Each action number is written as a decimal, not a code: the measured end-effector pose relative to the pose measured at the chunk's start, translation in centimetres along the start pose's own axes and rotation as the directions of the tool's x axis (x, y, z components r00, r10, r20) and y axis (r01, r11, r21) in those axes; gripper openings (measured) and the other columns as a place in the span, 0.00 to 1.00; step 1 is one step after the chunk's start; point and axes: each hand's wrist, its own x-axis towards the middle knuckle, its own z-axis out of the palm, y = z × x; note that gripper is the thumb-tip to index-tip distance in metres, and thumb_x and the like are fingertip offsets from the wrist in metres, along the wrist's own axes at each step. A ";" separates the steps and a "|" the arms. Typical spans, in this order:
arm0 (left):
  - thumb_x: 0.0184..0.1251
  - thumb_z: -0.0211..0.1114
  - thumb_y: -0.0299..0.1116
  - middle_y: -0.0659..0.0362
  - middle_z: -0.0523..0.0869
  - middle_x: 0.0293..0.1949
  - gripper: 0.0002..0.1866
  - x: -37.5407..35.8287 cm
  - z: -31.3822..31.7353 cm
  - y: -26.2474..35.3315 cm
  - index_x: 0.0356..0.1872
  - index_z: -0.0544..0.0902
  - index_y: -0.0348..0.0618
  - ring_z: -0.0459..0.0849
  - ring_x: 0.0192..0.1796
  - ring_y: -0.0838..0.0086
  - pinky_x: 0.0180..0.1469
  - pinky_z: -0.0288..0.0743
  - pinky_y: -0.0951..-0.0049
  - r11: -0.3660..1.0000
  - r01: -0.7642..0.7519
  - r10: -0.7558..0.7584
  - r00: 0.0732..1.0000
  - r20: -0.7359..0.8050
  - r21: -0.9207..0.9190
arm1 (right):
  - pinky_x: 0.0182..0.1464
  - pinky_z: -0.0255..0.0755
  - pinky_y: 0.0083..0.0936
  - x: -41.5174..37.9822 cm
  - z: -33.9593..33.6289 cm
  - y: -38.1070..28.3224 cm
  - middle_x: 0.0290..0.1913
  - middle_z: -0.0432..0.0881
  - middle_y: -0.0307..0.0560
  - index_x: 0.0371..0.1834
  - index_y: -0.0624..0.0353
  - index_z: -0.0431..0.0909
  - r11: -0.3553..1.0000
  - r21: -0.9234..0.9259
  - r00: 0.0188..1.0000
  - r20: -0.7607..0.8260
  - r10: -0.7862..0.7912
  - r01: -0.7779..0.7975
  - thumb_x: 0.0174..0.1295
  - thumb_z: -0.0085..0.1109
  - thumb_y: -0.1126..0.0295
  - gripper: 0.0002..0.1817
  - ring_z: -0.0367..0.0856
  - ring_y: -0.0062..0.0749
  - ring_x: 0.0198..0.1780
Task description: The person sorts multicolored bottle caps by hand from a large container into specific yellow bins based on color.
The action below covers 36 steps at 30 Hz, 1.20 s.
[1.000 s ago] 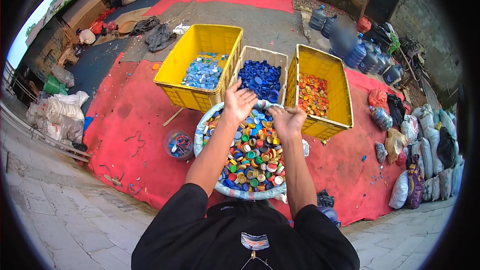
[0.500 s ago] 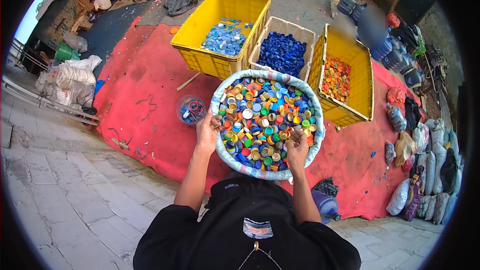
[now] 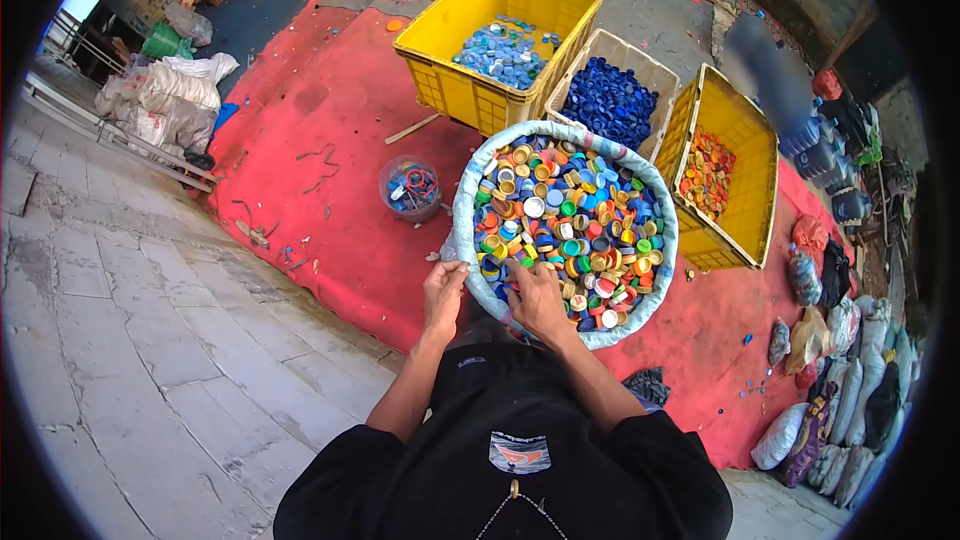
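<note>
Right hand (image 3: 537,298) bends over round, multicoloured caps (image 3: 580,225).

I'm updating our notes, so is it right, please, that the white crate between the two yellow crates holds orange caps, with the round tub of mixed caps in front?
Not quite: the head view shows dark blue caps, not orange, in the white crate between the yellow crates; the round tub of mixed caps is in front.

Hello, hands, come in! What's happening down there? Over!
Left hand at the tub rim. Right hand at the mixed bottle caps. Nothing seen in the way.
</note>
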 end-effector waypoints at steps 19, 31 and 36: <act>0.60 0.70 0.30 0.58 0.85 0.38 0.18 -0.3 0.7 -2.5 0.49 0.78 0.37 0.78 0.34 0.78 0.39 0.73 0.77 0.934 -0.176 0.185 0.983 0.000 0.310 | 0.44 0.65 0.41 1.9 3.6 1.1 0.33 0.84 0.46 0.54 0.63 0.68 0.988 0.140 0.995 -0.062 0.072 -0.063 0.54 0.61 0.78 0.23 0.79 0.44 0.42; 0.48 0.77 0.36 0.54 0.86 0.44 0.32 -0.3 2.4 0.7 0.56 0.76 0.40 0.77 0.46 0.58 0.50 0.67 0.59 0.214 -0.534 0.508 0.776 0.374 0.818 | 0.38 0.73 0.22 2.9 2.0 1.6 0.42 0.83 0.50 0.60 0.65 0.60 0.639 0.666 0.856 -0.001 0.516 -0.385 0.61 0.62 0.78 0.27 0.81 0.27 0.38; 0.49 0.76 0.36 0.57 0.87 0.38 0.28 0.7 2.6 -0.4 0.53 0.78 0.40 0.78 0.46 0.57 0.54 0.66 0.55 0.229 -0.494 0.465 0.812 0.352 0.839 | 0.47 0.75 0.27 3.6 -0.5 2.9 0.55 0.78 0.56 0.65 0.68 0.57 0.747 0.564 0.750 -0.307 0.586 -0.352 0.63 0.59 0.77 0.29 0.78 0.33 0.50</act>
